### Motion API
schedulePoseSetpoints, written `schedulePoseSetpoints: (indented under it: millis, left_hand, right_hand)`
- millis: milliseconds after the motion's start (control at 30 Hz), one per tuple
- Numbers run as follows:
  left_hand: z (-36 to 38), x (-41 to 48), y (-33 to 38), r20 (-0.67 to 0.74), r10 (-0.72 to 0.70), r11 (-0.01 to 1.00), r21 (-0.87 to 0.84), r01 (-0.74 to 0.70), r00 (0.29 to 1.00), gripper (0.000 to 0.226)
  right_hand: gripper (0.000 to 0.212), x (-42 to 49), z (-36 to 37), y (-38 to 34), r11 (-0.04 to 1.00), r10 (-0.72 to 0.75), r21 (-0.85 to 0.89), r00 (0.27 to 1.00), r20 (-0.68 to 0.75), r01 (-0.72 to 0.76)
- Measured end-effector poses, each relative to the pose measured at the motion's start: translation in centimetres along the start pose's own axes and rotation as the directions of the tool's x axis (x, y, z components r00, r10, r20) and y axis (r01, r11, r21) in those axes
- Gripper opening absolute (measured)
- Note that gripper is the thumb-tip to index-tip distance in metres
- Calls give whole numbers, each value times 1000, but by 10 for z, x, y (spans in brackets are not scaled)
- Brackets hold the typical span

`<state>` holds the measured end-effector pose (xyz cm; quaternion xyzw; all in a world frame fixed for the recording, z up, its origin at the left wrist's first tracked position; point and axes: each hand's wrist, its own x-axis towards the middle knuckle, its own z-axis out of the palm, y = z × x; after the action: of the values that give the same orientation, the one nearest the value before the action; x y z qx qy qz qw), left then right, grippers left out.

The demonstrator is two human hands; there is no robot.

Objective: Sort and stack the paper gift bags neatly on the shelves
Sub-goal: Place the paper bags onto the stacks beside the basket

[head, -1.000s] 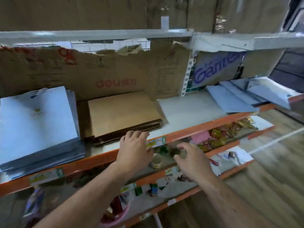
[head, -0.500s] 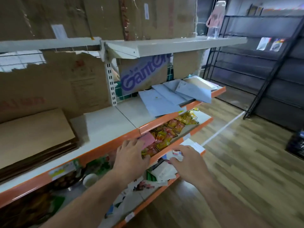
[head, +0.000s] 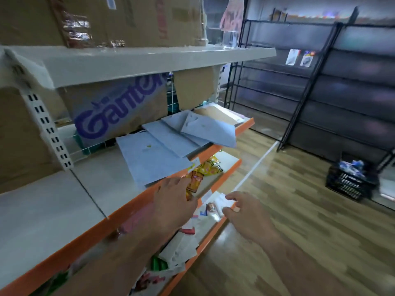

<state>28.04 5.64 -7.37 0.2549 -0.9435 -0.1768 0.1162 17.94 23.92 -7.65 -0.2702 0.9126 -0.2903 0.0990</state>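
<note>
Several flat light-blue paper gift bags [head: 154,154] lie loosely overlapped on the orange-edged shelf [head: 136,201], some hanging over its front edge. A tan bag [head: 215,116] lies at the far end of that pile. My left hand [head: 173,206] hovers just below the nearest blue bag, fingers apart, holding nothing. My right hand [head: 245,216] is out in front of the lower shelf, fingers spread, also holding nothing.
A cardboard sheet printed "Ganten" [head: 115,112] leans at the shelf back. Yellow snack packets [head: 203,169] and papers fill the lower shelves. Cardboard boxes [head: 128,20] sit on the top shelf. Black racks [head: 320,92] and a black crate [head: 350,182] stand on the wooden floor to the right.
My view and both hands have shifted right along the shelves, away from the stacked blue and brown bags on the left, toward the scattered blue bags.
</note>
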Motion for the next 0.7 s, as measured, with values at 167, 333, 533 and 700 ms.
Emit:
schedulePoseSetpoints:
  millis: [167, 333, 533, 700]
  left_hand:
    - [4, 91, 9, -33, 42, 999, -16, -42, 999, 48]
    - [8, 155, 12, 0, -15, 1000, -17, 15, 1000, 47]
    - [27, 213, 18, 5, -148, 988, -45, 148, 989, 51]
    - [50, 260, 30, 3, -324, 942, -92, 322, 946, 61]
  right_hand:
    - [35, 95, -21, -2, 999, -25, -22, 1000, -15, 24]
    - [38, 166, -29, 3, 1000, -20, -17, 999, 25, 20]
    - [36, 255, -39, 21, 998, -60, 0, 998, 36, 60]
    - [48, 343, -46, 40, 990, -142, -1, 985, 101, 143]
